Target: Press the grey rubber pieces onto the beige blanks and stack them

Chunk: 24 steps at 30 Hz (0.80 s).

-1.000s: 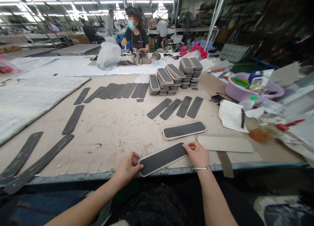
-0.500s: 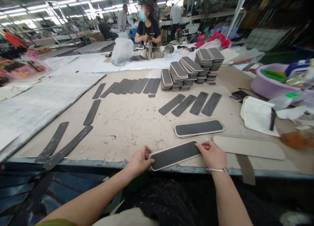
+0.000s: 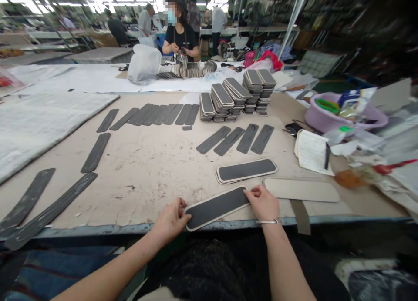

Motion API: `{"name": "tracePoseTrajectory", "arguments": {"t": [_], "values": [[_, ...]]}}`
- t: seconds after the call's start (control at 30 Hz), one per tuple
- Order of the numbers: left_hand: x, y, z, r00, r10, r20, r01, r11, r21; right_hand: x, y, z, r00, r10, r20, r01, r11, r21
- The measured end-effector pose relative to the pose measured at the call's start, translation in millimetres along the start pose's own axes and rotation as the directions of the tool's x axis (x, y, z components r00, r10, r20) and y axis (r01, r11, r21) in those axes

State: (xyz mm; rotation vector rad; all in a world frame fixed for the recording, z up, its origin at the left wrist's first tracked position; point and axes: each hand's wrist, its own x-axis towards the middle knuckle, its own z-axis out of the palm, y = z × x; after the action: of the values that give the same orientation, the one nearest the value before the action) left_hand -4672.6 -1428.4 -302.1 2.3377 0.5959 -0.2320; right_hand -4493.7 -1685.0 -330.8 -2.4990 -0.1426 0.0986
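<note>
Near the table's front edge lies a long dark panel with a pale rim [image 3: 217, 208], its corners rounded. My left hand [image 3: 171, 217] pinches its left end, thumb on top of the dark face. At the panel's upper right corner, the thumb and fingers of my right hand [image 3: 263, 202] are closed on the rim. Just beyond it sits a small pile of similar rimmed panels [image 3: 247, 170]. To the right of my right hand are long plain beige pieces [image 3: 302, 190], with a brown strip [image 3: 300, 216] sticking out beneath them over the table edge.
Stacks of rimmed panels [image 3: 222, 95] stand toward the back. Loose dark strips [image 3: 96, 152] lie at left and mid-table [image 3: 247, 138]. At right are a notebook [image 3: 311, 151] with a pen and a purple basin [image 3: 315, 114]. Across the table a masked person [image 3: 181, 38] handles small pieces.
The view has turned to the right, so the whole scene sits further left. Both hands keep their hold on the panel, which has hardly moved on the table.
</note>
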Motion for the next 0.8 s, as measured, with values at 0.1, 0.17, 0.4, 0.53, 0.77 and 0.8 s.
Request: {"name": "tracePoseTrajectory", "arguments": {"t": [0.1, 0.17, 0.4, 0.53, 0.77, 0.8], "values": [[1.5, 0.3, 0.1, 1.0, 0.004, 0.003, -0.004, 1.0, 0.025, -1.5, -1.4, 0.9, 1.0, -0.008, -0.009, 0.008, 1.0, -0.016], [2.4, 0.5, -0.2, 1.0, 0.001, 0.006, -0.001, 0.999, 0.04, -2.6, -2.4, 1.5, 1.0, -0.009, -0.007, 0.009, 1.0, -0.025], [4.8, -0.3, -0.7, 1.0, 0.004, 0.031, -0.007, 0.996, 0.086, -15.3, -4.6, -0.9, 0.955, -0.155, -0.252, 0.146, 0.988, -0.053], [4.1, 0.0, -1.0, 0.999, 0.018, 0.039, -0.022, 0.992, 0.126, -51.5, -34.0, 2.9, 0.817, -0.556, -0.156, 0.553, 0.831, -0.065], [3.0, 0.6, -0.4, 0.998, 0.037, 0.043, -0.042, 0.99, 0.133, -96.0, -73.3, 34.4, 0.47, -0.812, 0.346, 0.835, 0.536, 0.122], [3.2, 1.1, -0.4, 0.998, 0.031, 0.052, -0.037, 0.991, 0.13, -90.4, -67.4, 34.4, 0.501, -0.789, 0.355, 0.821, 0.563, 0.094]]}}
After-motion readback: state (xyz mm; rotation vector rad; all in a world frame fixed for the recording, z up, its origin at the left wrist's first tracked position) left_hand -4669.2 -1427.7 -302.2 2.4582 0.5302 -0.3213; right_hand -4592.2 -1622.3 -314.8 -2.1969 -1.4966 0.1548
